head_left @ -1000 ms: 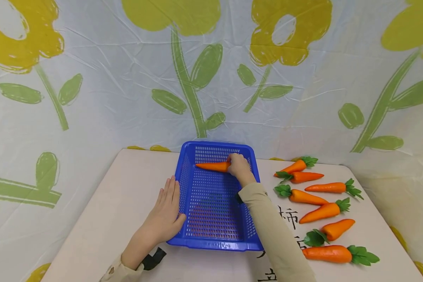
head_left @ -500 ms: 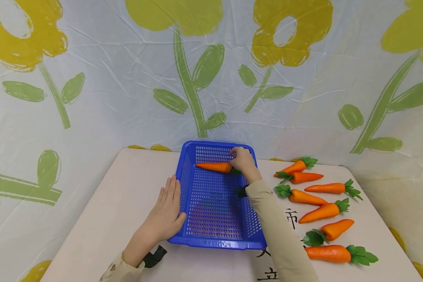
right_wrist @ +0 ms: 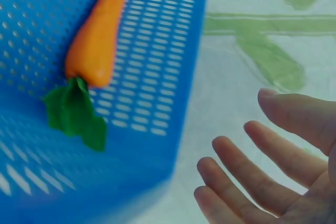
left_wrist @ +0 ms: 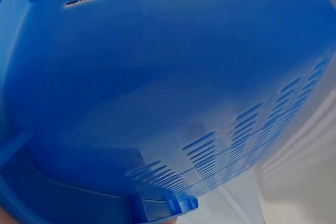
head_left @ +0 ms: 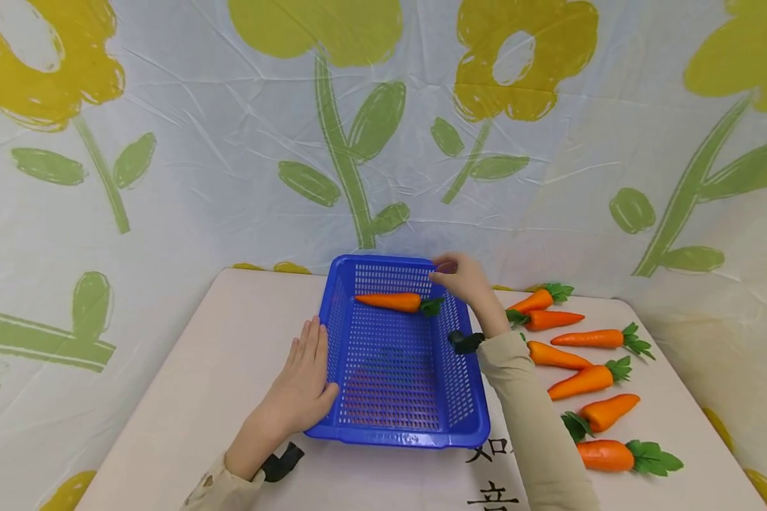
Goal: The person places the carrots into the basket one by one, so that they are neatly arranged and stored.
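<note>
A blue plastic basket [head_left: 393, 438] with slotted walls stands on the table. Inside it, near the far wall, lies one orange carrot [head_left: 390, 302] with green leaves, its tip pointing left; the right wrist view shows the same carrot [right_wrist: 97, 40]. My right hand [head_left: 465, 278] is over the basket's far right corner, fingers apart and holding nothing. In the right wrist view that hand [right_wrist: 278, 171] has loosely spread fingers. My left hand [head_left: 302, 387] rests with extended fingers along the basket's left side. Only the blue basket wall [left_wrist: 157, 77] fills most of the left wrist view.
Several carrots, including one in front [head_left: 606, 455], lie in a column on the table right of the basket, partly behind the right sleeve [head_left: 537, 426]. A flower-patterned cloth [head_left: 243, 142] hangs behind the table [head_left: 185, 397]. Black written characters mark the tabletop.
The right hand has let go of the carrot, leaving it in the basket, and has moved up and right to the far right corner. The left hand stays at the left side.
</note>
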{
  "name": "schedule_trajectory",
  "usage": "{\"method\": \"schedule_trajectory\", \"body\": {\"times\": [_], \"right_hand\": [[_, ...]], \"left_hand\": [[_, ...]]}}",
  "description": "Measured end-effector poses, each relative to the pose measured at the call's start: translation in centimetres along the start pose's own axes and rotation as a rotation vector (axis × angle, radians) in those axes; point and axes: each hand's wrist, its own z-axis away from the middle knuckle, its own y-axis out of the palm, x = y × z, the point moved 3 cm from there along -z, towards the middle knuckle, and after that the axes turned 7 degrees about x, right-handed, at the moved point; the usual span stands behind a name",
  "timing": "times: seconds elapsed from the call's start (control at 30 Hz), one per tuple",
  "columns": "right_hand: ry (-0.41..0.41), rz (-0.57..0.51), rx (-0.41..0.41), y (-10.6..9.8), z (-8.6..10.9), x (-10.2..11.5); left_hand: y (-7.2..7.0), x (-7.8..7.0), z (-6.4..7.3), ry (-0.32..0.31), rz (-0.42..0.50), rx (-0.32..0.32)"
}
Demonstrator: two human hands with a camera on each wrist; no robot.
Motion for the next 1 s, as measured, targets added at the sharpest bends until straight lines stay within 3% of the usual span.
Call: {"method": "schedule_trajectory", "body": {"times": [0.27,0.4,0.73,1.0], "right_hand": [[-0.097,-0.086,-0.106,-2.6,2.6,-0.5],[-0.107,-0.105,-0.169,-3.8,4.4,-1.4],[-0.021,-0.075,-0.309,-6.8,9.6,-4.9],[0.045,-0.163,-0.441,-9.0,13.8,-9.9]], "left_hand": [[-0.1,0.1,0.1,-0.012,-0.008,-0.008],[-0.1,0.0,0.1,-0.016,-0.005,-0.009],[-0.1,0.1,0.0,-0.007,-0.011,-0.002],[0.1,0.0,0.0,-0.007,-0.005,0.002]]}}
